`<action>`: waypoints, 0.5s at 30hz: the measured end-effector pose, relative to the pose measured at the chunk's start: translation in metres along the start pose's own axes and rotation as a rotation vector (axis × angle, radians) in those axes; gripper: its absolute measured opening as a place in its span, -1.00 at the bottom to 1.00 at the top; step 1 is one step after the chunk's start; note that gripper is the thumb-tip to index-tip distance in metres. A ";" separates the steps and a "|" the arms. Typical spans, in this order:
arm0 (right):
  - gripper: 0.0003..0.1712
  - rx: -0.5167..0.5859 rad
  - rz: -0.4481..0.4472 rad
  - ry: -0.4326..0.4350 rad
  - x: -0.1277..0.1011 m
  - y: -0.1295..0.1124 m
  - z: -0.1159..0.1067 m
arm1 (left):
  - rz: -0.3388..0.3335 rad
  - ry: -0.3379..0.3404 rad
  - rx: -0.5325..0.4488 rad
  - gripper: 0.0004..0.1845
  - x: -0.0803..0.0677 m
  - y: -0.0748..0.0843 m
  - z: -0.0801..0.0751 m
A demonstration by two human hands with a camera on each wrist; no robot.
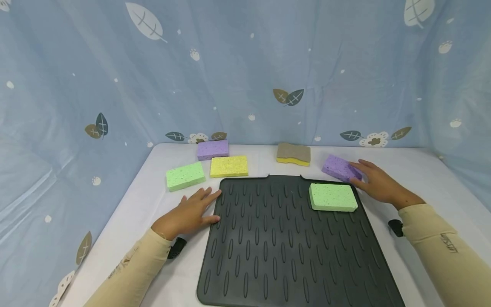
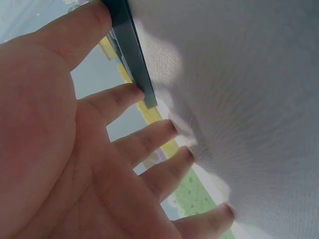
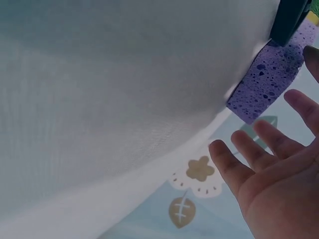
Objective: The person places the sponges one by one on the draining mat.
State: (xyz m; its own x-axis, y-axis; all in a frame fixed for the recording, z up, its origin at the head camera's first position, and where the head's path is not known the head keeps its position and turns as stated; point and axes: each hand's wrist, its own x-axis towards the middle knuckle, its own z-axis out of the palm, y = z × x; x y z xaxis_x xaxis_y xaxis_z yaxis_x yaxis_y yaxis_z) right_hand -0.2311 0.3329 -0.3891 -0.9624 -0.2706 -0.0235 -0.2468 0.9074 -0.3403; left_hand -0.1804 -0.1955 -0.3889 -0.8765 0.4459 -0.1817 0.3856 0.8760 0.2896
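A black ribbed mat (image 1: 276, 247) lies in the middle of the white table. A green sponge (image 1: 333, 197) rests on its far right corner. My right hand (image 1: 374, 181) lies just right of that corner, fingers straight, tips at a purple sponge (image 1: 340, 168) on the table. In the right wrist view the right hand (image 3: 279, 174) is spread, with a small gap to the purple sponge (image 3: 271, 82). My left hand (image 1: 192, 211) rests flat on the table at the mat's left edge. The left hand's (image 2: 99, 149) thumb and forefinger touch the mat's rim (image 2: 130, 50).
Behind the mat lie a green sponge (image 1: 185, 175), a yellow sponge (image 1: 229, 166), a second purple sponge (image 1: 212, 149) and a brown-topped yellow scouring sponge (image 1: 293, 154). A blue leaf-print curtain (image 1: 245, 76) closes in the table at the back and both sides.
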 end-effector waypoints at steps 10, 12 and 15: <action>-0.26 0.001 -0.005 -0.010 0.007 0.001 -0.001 | -0.001 0.009 -0.009 -0.18 0.001 0.000 0.001; -0.26 0.006 0.008 -0.018 0.006 0.001 -0.001 | -0.004 0.005 -0.008 -0.18 0.001 0.000 0.001; -0.27 0.005 0.016 -0.020 0.007 0.000 -0.001 | -0.006 0.005 -0.010 -0.18 0.001 -0.001 0.002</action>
State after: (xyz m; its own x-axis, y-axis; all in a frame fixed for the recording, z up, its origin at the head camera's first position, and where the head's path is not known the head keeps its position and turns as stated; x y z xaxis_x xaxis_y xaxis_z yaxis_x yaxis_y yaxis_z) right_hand -0.2376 0.3314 -0.3888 -0.9639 -0.2621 -0.0478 -0.2303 0.9100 -0.3446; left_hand -0.1811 -0.1958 -0.3909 -0.8804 0.4392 -0.1787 0.3771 0.8770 0.2977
